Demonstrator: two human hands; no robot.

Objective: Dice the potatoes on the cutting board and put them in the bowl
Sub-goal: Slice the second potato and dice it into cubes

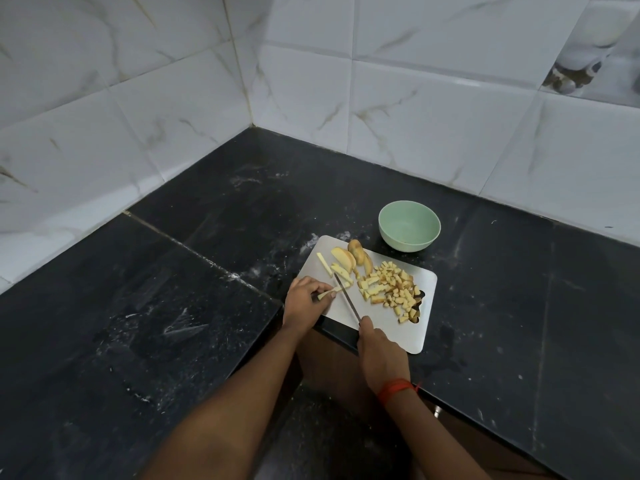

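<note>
Potato strip [327, 293] lies at the left edge of the cutting board [384, 329], pinched under the curled fingertips of the left hand [304, 303]. Right hand [379, 355] is wrapped round the knife [346, 299] handle, blade across the strip. Diced pile [391, 289] on the board's right half; uncut slices [346, 259] at its far edge; bowl [407, 242] just beyond the board, nothing seen inside. Judgement — strip is light, firm, probably wet-slick; hold it close behind the blade, fingertips tucked.

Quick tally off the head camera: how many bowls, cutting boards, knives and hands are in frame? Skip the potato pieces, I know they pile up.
Green bowl: 1
Cutting board: 1
Knife: 1
Hands: 2, the left hand pinching a potato strip, the right hand gripping the knife
Total: 5
</note>
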